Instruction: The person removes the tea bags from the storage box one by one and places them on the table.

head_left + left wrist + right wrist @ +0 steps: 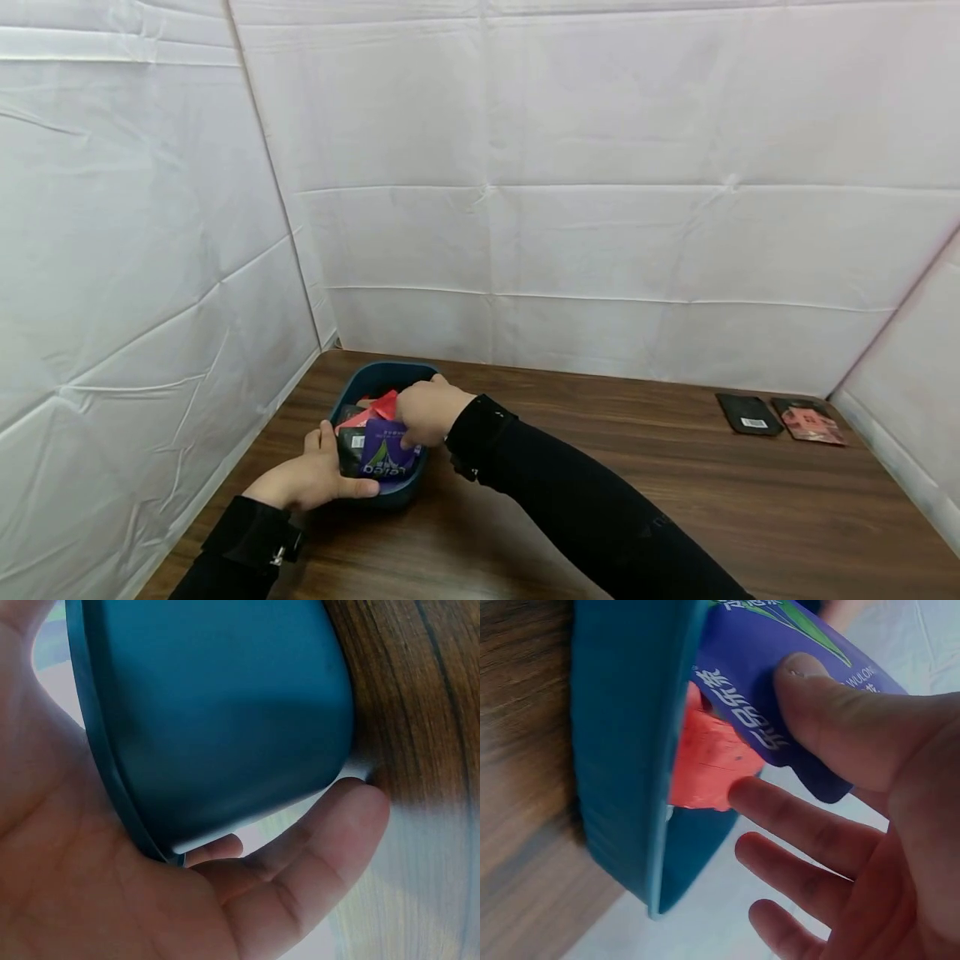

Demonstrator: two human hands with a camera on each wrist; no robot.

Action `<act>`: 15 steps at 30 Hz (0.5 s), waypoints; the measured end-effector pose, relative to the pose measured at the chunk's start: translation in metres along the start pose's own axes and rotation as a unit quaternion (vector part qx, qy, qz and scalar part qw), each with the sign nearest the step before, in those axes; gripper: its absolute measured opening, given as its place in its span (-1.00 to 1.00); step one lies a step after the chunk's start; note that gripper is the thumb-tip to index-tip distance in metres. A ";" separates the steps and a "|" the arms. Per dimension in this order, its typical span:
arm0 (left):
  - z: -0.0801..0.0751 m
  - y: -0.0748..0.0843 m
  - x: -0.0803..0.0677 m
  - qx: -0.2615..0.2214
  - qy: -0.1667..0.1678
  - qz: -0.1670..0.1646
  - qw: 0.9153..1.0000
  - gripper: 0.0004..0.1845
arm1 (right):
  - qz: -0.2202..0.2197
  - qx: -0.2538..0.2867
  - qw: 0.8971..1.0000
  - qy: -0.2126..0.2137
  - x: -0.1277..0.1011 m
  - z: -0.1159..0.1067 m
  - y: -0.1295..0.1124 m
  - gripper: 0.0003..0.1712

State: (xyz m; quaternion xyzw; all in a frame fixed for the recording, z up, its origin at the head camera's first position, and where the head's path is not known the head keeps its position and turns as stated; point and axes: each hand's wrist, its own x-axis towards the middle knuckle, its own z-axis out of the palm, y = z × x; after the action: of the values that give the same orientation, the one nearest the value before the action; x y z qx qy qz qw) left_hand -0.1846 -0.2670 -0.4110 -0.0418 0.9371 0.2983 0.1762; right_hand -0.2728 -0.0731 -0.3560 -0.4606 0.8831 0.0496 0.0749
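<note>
Right grip (427, 412) on purple packet (384, 454)

1. Wooden table (675, 500): dark brown grain, taking up the lower part of the head view and serving as the landmark.
2. White sheeting, back wall (600, 208): rising from the table's far edge, showing horizontal fold creases.
3. White sheeting, left wall (127, 250): standing along the table's left edge, meeting the back wall at a corner seam.
4. White sheeting, right wall (922, 400): slanting along the table's right edge.
5. Light: falling evenly and softly, casting faint shadows on the table.
</note>
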 end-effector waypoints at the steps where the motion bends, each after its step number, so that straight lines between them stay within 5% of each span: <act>1: 0.000 0.000 0.000 -0.001 -0.001 0.000 1.000 0.53 | -0.005 -0.008 1.000 0.000 -0.002 -0.001 -0.001 -0.80; 8: 0.000 0.000 0.001 -0.010 -0.001 -0.002 1.000 0.54 | -0.026 -0.069 0.997 0.012 -0.010 -0.006 -0.003 -0.67; 15: 0.001 0.001 0.003 0.002 -0.004 -0.008 1.000 0.55 | -0.046 -0.032 0.998 0.039 -0.020 -0.017 0.016 -0.71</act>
State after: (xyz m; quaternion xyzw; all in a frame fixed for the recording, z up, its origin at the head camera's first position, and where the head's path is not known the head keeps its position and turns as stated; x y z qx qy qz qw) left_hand -0.1870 -0.2654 -0.4123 -0.0482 0.9367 0.2950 0.1822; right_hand -0.2760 -0.0506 -0.3357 -0.5044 0.8612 0.0560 0.0278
